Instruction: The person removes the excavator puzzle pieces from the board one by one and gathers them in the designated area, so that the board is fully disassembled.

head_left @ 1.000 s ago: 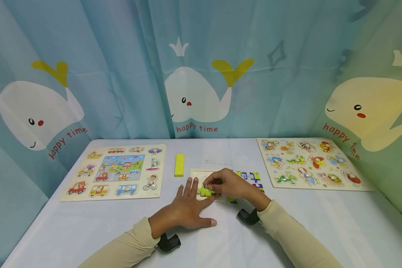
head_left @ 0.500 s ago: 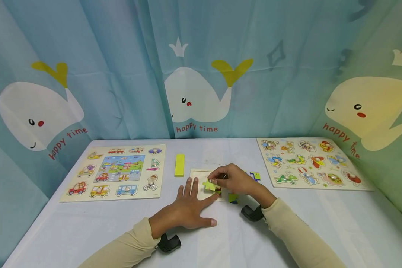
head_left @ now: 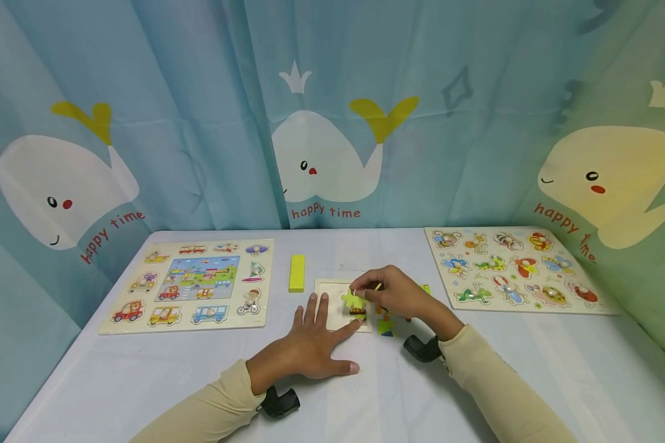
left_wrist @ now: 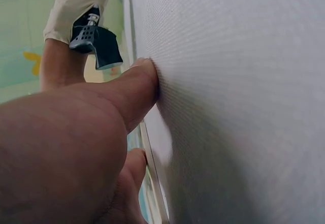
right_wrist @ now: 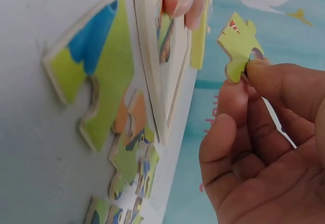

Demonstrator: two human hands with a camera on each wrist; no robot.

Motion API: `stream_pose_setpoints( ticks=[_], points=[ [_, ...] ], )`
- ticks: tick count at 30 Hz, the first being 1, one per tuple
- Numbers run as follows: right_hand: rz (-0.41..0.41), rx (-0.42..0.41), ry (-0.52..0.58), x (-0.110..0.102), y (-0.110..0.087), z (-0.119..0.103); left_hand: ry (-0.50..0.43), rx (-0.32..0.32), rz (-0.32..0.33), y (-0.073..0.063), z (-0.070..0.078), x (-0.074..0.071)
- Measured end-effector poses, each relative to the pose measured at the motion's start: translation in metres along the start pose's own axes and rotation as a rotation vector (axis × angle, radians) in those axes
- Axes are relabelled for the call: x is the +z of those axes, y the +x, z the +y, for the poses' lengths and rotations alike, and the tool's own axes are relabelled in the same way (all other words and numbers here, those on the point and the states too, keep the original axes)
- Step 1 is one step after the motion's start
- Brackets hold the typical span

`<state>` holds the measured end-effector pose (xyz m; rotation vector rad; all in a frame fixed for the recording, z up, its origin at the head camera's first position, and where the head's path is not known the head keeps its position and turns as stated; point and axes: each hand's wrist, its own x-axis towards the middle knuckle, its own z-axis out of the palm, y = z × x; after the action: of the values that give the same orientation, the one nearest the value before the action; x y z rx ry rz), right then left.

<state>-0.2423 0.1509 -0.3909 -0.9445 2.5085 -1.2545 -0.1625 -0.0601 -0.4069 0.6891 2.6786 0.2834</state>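
My right hand (head_left: 396, 294) pinches a yellow-green jigsaw piece (right_wrist: 238, 43) between thumb and fingertips, held up above the small wooden puzzle tray (head_left: 334, 298). Spread flat, my left hand (head_left: 313, 346) has its fingertips on the tray's left and front part, and its thumb rests on the tablecloth. Inside the tray, near the left index fingertip, a coloured piece (right_wrist: 165, 38) is partly visible. Several loose jigsaw pieces lie right of the tray, among them a green and blue one (right_wrist: 104, 61); my right hand hides part of them in the head view.
A yellow block (head_left: 296, 273) stands behind and left of the tray. A vehicle knob puzzle (head_left: 185, 323) lies at the left, an insect knob puzzle (head_left: 449, 289) at the right. A blue whale-print curtain (head_left: 332, 80) hangs behind the table.
My right hand has moved a little to the right and back with the jigsaw piece, which now sits farther right over the tray and turned. The left hand has stayed put.
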Motion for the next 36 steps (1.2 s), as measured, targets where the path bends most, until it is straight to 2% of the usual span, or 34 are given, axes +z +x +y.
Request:
stream_pose_setpoints(
  ticks=[7,17,28,36],
  points=[
    [0.021,-0.004,0.002,-0.003,0.001,0.004,-0.017,-0.002,-0.007,0.001,0.0,0.0],
    [0.005,-0.001,0.024,-0.005,-0.001,0.007,-0.014,-0.001,-0.015,0.001,0.0,0.0],
    [-0.028,0.043,-0.001,-0.016,-0.016,0.011,-0.012,-0.003,-0.015,0.0,0.002,0.0],
    [-0.055,0.065,-0.028,-0.028,-0.032,0.018,-0.012,-0.028,-0.017,0.0,0.002,-0.001]
  ],
)
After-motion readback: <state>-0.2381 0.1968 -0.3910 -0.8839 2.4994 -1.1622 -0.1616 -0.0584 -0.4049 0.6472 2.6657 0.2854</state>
